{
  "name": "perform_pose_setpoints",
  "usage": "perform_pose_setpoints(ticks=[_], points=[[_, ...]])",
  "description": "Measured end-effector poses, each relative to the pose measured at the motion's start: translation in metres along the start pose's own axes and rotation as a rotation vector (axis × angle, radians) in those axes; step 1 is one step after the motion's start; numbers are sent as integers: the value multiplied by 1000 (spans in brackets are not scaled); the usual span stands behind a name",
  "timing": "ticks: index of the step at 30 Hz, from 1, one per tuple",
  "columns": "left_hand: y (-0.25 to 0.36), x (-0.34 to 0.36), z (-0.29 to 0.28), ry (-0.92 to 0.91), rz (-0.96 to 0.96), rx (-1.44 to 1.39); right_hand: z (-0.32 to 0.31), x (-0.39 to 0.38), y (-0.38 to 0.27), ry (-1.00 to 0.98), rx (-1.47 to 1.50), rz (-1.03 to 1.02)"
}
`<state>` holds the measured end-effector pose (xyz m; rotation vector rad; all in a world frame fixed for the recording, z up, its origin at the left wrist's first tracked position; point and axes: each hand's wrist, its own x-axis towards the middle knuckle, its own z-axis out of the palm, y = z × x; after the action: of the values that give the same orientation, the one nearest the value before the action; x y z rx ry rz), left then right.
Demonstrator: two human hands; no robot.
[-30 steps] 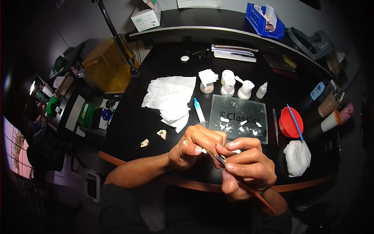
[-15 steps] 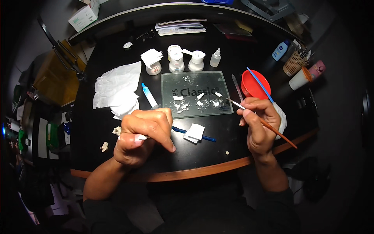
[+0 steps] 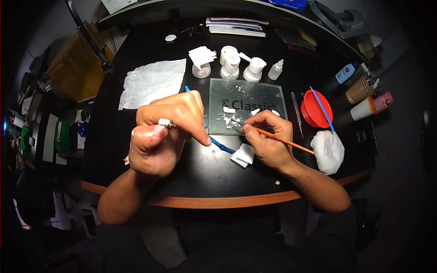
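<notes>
My left hand is raised left of the glass slab, fingers closed on a tiny white tooth-shaped piece. A thin metal part shows behind that piece; the fingers hide most of it. My right hand pinches a fine brush with an orange-brown handle. Its dark tip reaches into the leftmost white powdery mound on the slab. Several small white rolls lie above the mounds, partly covered by my right hand. Between my hands, white folded squares rest over a blue stick-like tool.
Behind the slab stand white jars and a dropper bottle. To the right are a red bowl, a blue stick and a white wad. A tissue lies at the left, a crumb near the front edge.
My right hand has moved left, bringing the brush tip from the slab's right side to the leftmost mound. My left hand keeps its closed grip. The whole view has shifted.
</notes>
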<state>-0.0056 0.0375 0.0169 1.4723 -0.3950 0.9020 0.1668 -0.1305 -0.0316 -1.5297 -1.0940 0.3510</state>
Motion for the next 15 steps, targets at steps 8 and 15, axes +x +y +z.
perform_pose_setpoints(ticks=[8, 15], points=[[-2, 1, -7, 18, -23, 51, 3, -1, 15, 41, -71, -15], [1, 1, 1, 46, -40, 101, 4, 0, 13, 42, -74, -14]])
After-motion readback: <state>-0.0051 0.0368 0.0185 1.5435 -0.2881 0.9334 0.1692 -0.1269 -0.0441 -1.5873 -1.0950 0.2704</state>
